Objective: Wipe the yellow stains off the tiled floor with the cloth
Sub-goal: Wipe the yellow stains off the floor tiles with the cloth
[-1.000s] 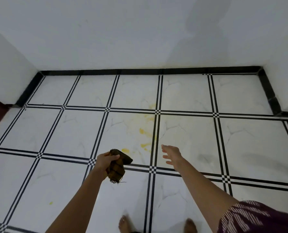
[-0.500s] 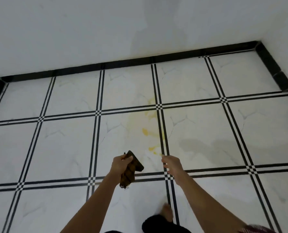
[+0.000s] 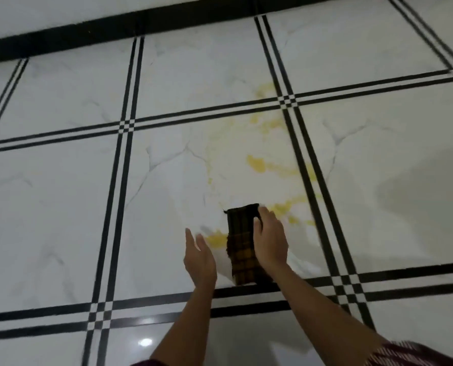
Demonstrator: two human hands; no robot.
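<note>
Now the person is much lower and closer to the tiled floor [image 3: 61, 220] than a moment ago, so the tiles look far bigger. The cloth has changed hands too. Before, the left hand held it bunched up in the air. Now it sits under the right hand.

The floor is white with black lines, and a black strip [image 3: 114, 27] runs along the wall at the top. The yellow stains [image 3: 259, 163] are spread over the middle tile, some thick and some thin. One small yellow blob [image 3: 216, 240] lies just beside the cloth, on its left side. More yellow sits just past the right hand's fingertips.

The cloth [image 3: 242, 247] is dark with a check pattern. It looks folded into a long strip and seems to lie flat on the floor, but I cannot be sure it touches.

The right hand [image 3: 270, 241] lies along the cloth's right edge, fingers curled over the far end, holding it. The left hand [image 3: 200, 256] is spread wide with nothing in it, near the cloth but not touching.

I think the wiping is about to start. None of the yellow looks cleaned yet.
</note>
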